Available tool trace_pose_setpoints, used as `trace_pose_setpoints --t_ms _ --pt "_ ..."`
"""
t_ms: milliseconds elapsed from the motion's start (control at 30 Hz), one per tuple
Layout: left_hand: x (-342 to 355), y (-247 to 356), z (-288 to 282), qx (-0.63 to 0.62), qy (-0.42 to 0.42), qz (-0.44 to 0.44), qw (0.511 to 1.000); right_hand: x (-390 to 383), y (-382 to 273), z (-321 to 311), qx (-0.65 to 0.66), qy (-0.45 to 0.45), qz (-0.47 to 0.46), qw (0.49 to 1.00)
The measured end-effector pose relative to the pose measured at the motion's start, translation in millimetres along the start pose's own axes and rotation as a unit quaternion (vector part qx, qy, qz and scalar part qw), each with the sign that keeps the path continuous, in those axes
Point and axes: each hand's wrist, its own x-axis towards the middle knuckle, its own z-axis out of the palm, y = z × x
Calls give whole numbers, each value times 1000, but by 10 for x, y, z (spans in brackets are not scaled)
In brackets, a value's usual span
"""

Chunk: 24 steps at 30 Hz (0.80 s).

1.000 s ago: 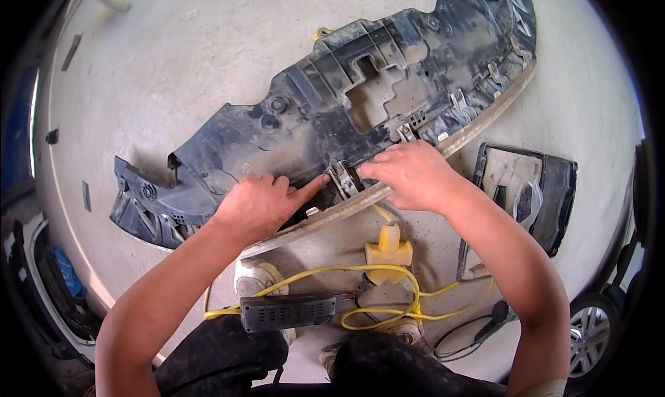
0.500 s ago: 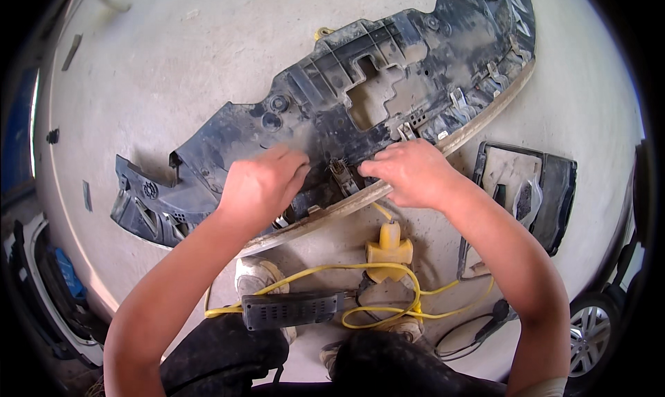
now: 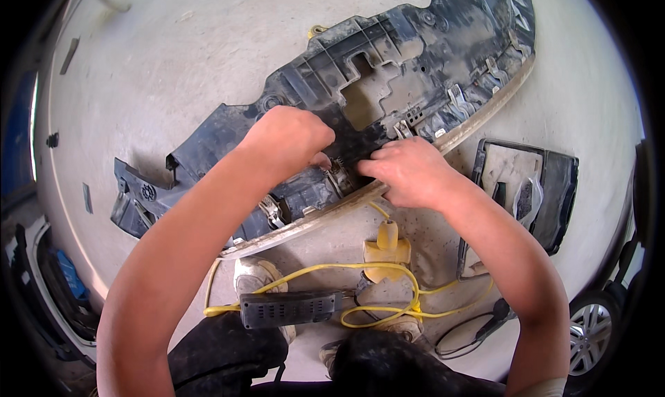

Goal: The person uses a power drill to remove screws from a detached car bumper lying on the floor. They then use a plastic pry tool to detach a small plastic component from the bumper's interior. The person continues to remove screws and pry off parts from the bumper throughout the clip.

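A dusty black plastic car bumper part [image 3: 443, 58] lies across the floor, with a worn, pale edge facing me. My left hand [image 3: 294, 141] is closed over its middle, thumb and fingers bent together just beside a metal clip [image 3: 339, 175] with frayed bristles or wires. My right hand [image 3: 409, 168] rests at the pale edge on the other side of that clip, its fingers curled and pressed together. What either hand pinches is hidden beneath the fingers. More metal clips sit along the edge, one [image 3: 273, 210] below my left wrist and another [image 3: 404, 130] above my right hand.
Near my shoes lie a yellow cable [image 3: 332, 265] with a yellow connector block [image 3: 386, 251] and a black perforated power tool [image 3: 287, 309]. A black-framed tray or panel [image 3: 564, 203] holding a clear bag [image 3: 528, 200] is at the right. A car wheel [image 3: 592, 331] stands at lower right.
My left hand has moved right and slightly up, to beside the clip. The bumper part has shifted a little to the left and up. My right hand has hardly moved.
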Motion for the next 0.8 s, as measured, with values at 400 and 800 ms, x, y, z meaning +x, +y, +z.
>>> trace_pose_setpoints --t_ms 400,800 --pt "-479 181 56 -201 151 -159 955 -24 28 36 8 39 -25 999" --pt "-1267 314 210 -122 257 -194 939 -30 26 88 9 65 -31 997"
